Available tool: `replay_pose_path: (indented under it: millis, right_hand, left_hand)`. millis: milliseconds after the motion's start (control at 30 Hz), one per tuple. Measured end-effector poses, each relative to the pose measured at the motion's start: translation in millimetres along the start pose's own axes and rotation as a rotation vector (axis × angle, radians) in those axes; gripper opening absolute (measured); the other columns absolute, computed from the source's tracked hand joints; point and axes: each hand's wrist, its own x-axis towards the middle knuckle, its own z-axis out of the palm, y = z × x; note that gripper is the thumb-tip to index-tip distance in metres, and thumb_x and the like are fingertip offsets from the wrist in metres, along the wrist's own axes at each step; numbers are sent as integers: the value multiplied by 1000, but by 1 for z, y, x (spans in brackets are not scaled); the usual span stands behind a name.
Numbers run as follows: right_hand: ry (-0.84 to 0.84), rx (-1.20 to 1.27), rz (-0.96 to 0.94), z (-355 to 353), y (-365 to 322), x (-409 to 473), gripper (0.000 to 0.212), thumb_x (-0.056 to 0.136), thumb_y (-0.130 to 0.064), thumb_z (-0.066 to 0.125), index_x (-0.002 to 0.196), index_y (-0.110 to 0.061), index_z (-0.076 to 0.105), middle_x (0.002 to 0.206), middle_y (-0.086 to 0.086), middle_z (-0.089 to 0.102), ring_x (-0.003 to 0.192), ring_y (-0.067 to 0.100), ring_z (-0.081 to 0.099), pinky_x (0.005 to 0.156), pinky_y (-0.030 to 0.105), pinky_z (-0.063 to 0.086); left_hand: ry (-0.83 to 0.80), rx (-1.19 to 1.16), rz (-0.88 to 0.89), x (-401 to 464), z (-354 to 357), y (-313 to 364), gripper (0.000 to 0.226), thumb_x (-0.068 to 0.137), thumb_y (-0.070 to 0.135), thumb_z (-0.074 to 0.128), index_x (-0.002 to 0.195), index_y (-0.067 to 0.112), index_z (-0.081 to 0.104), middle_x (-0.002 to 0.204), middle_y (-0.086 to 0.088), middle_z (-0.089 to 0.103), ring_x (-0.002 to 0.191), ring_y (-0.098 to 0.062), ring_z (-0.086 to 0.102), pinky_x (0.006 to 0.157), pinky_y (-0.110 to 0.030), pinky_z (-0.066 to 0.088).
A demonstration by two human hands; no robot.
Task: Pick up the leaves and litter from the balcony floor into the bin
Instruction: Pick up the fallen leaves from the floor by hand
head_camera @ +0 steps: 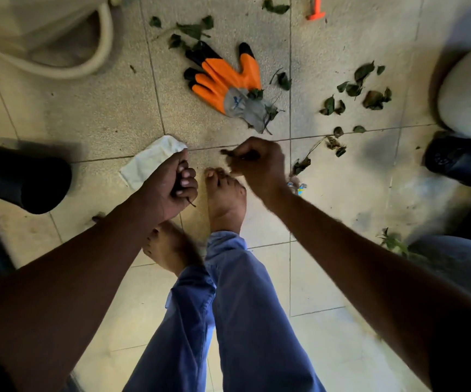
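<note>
Both hands are closed on gathered debris: dark stems are gripped in the left hand [169, 185], and leaf scraps [240, 155] are pinched in the right hand [257, 162], though blur obscures the fingers. Most remaining leaves [356, 89] are scattered ahead and rightward, nearer the right hand; the dark bin [22, 179], presumably, stands left.

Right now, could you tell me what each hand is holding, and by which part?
The left hand grips dark leaf litter in its fist, a stem poking out below. The right hand pinches a dark leaf in its fingers; blur hides exactly where.
</note>
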Motion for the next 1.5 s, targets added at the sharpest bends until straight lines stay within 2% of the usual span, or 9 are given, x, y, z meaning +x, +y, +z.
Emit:
replay_pose_path:
  millis: [100,333,433,567,667,800,1000,1167,1500]
  right_hand:
    - [-117,-18,-144,23,-25,-41,24,70,0,81,66,-21,70,62,-7,67,58,5,63,59,24,50]
    - [17,-602,-568,49,-27,-39,14,65,4,77,65,-5,67,59,10,56,58,29,55,59,23,24]
    - [-160,-635,-687,49,-29,-28,4,76,-3,71,74,0,72,64,16,63,56,34,61,52,27,36]
    - [-402,-323,-582,32,-36,-12,24,72,-23,56,75,-8,75,70,6,71,65,22,67,62,34,51]
    - [-80,-321,-504,15,-23,20,24,76,-2,58,90,-9,76,91,4,75,83,17,70,77,31,57]
    - [358,-625,-255,-18,3,79,35,83,-19,62,118,-15,61,115,12,58,99,28,60,72,34,51]
    - [198,-692,-116,-35,18,117,61,82,-38,73,134,-18,49,119,13,54,101,35,62,80,36,50]
    - [254,-586,-104,-41,18,127,13,87,-19,66,99,-19,71,104,4,72,98,22,66,73,20,38]
    - [350,-267,-189,-42,12,120,22,74,-14,69,87,-31,72,73,-11,74,68,8,70,71,37,60]
  left_hand:
    - [-56,-13,16,5,15,-7,45,98,37,60,59,23,44,54,6,38,48,-7,38,42,-19,29]
    - [-121,-102,7,11,31,-4,38,93,47,65,64,25,55,73,5,56,80,-12,62,96,-30,46]
    - [46,-53,64,17,25,-5,29,99,42,53,78,23,57,79,2,62,81,-12,65,74,-27,50]
    - [137,-73,136,29,13,0,27,99,28,49,72,24,47,67,4,50,59,-10,53,50,-22,37]
    - [124,-131,105,30,19,6,38,100,24,46,63,26,35,50,9,33,36,-5,29,38,-18,17]
    - [79,-167,52,29,21,4,43,100,24,49,59,26,34,48,10,30,34,-4,24,37,-20,14]
    - [40,-139,-1,21,14,1,46,99,27,51,56,26,35,50,10,30,35,-3,24,35,-19,15]
    - [53,-117,-19,19,10,0,45,98,27,52,56,26,35,53,11,28,36,-3,24,34,-18,17]
    - [-9,-121,-49,23,21,0,49,98,28,53,52,25,37,51,10,28,34,-2,26,38,-17,11]
